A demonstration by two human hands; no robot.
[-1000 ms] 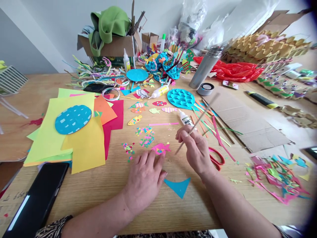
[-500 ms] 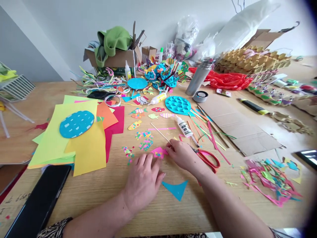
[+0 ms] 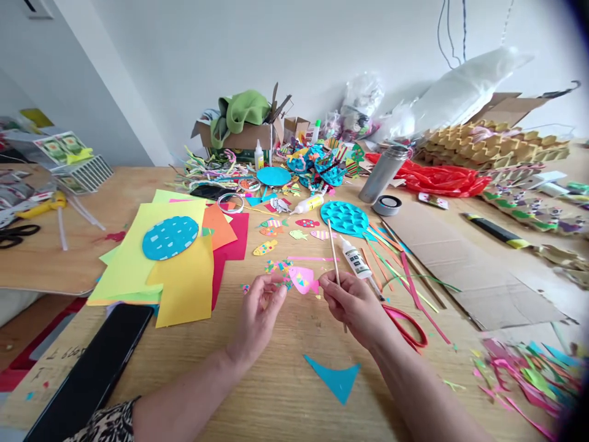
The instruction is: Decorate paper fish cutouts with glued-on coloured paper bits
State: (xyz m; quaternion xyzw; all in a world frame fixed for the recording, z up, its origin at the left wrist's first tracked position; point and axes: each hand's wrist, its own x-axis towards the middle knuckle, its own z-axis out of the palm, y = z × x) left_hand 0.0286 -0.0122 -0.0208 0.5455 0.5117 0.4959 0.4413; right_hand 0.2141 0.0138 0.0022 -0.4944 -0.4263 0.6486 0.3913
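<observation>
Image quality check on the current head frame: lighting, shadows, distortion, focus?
Head view: soft, fairly even light; faint shadow on the table beside the right forearm; mild highlights on the metal bottle; dark curved rim along the right edge; wide-angle stretch towards the sides; paper scraps at lower right look soft; pink paper fish is readable.

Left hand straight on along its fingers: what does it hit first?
The left hand likely meets the colored paper scraps first; the pink paper fish is just to the right, depth unclear.
</observation>
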